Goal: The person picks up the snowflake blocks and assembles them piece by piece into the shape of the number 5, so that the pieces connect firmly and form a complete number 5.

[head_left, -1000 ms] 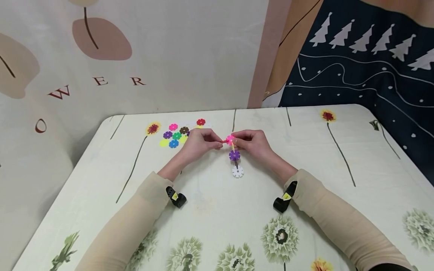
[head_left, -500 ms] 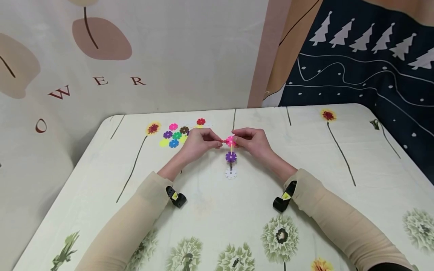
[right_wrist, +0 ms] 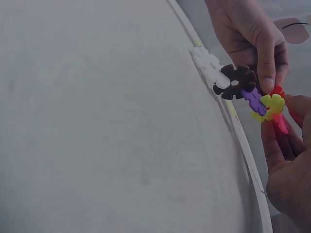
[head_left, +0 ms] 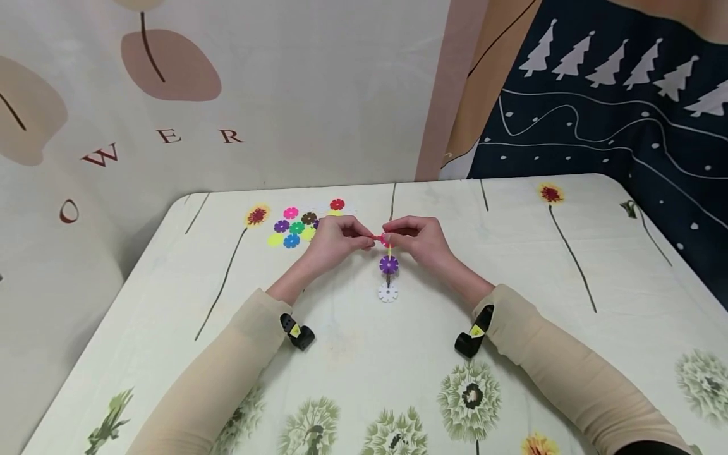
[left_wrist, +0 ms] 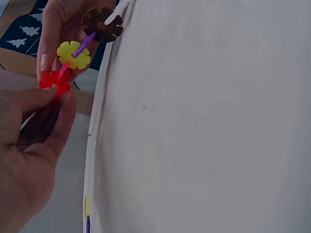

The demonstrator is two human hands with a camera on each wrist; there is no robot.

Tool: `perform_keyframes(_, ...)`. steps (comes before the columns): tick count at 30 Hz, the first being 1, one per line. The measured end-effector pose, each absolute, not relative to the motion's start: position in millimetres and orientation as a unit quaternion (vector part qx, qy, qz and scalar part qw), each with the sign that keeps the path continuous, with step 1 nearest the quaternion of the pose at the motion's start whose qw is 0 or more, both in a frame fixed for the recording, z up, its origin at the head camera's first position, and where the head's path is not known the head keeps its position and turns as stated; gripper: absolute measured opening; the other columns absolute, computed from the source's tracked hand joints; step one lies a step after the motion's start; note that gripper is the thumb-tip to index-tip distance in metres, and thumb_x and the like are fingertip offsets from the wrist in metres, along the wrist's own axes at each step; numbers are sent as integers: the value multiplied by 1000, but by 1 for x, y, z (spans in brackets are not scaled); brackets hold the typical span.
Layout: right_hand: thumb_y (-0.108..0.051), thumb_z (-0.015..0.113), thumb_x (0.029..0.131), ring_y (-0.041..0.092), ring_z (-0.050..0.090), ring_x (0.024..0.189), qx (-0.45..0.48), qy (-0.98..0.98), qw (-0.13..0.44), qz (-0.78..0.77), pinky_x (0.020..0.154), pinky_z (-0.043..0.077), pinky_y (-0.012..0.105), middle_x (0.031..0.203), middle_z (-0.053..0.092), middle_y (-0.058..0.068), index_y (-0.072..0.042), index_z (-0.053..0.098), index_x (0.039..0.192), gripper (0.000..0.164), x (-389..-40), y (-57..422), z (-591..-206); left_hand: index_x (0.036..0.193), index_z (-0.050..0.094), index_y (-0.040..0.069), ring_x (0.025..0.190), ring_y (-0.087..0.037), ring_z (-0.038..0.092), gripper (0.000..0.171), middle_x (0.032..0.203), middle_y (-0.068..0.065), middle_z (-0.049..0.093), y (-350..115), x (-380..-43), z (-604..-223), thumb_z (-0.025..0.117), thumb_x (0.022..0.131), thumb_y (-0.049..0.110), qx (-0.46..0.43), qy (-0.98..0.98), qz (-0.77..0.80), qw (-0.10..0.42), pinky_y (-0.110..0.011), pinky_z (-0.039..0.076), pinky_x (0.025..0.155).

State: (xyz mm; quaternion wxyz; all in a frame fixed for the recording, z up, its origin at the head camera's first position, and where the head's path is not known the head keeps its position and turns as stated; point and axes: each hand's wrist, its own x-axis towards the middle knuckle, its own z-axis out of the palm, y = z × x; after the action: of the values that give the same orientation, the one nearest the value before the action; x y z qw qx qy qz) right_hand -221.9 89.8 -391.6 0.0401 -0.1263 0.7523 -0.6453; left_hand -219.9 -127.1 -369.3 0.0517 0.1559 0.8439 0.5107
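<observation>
A chain of notched, flower-shaped plastic discs hangs between both hands in the head view. My left hand (head_left: 341, 239) pinches the red disc (left_wrist: 54, 83) at the chain's upper end between thumb and fingers. Right beside it, my right hand (head_left: 419, 240) pinches the pink disc (head_left: 385, 239), its thumb covering much of it. Below these hang a yellow disc (right_wrist: 273, 103), a purple disc (head_left: 389, 265), a brown disc (right_wrist: 235, 82) edge-on to the head camera, and a white disc (head_left: 388, 292) at the bottom. Neighbouring discs sit crosswise, slotted into each other.
Several loose discs, among them a green disc (head_left: 296, 228), a blue disc (head_left: 291, 241) and a red one (head_left: 337, 205), lie at the back left, partly behind the left hand. A flower-print cloth (head_left: 341, 354) covers the table. Patterned curtains stand behind the table.
The chain's lower end has swung left and now hangs nearly straight down. My right hand has shifted slightly left, its thumb covering more of the pink disc. The left hand has hardly moved.
</observation>
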Motion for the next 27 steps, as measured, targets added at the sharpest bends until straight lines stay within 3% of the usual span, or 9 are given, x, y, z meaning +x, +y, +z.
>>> perform_keyframes(9, -9, 80, 90, 22, 66, 101, -152, 757, 22, -635, 73, 52, 23, 114, 71, 23, 6, 75, 111, 26, -221, 87, -392, 96, 76, 1, 83, -21, 74, 5, 89, -8, 76, -123, -216, -369, 76, 91, -1, 153, 840, 519, 34, -29, 60, 78)
perform_keyframes(18, -4, 79, 89, 22, 65, 99, -168, 747, 14, -643, 80, 54, 26, 102, 76, 9, -1, 80, 101, 12, -218, 83, -391, 97, 77, -1, 85, -23, 74, 7, 91, -10, 76, -121, -215, -367, 76, 90, -3, 160, 840, 517, 42, -28, 60, 78)
perform_keyframes(27, -3, 79, 89, 23, 65, 103, -167, 753, 24, -636, 84, 56, 24, 108, 74, 18, 5, 78, 104, 16, -219, 83, -390, 103, 77, 4, 88, -20, 73, 12, 96, -7, 75, -139, -216, -363, 78, 91, 4, 159, 852, 493, 72, -32, 60, 83)
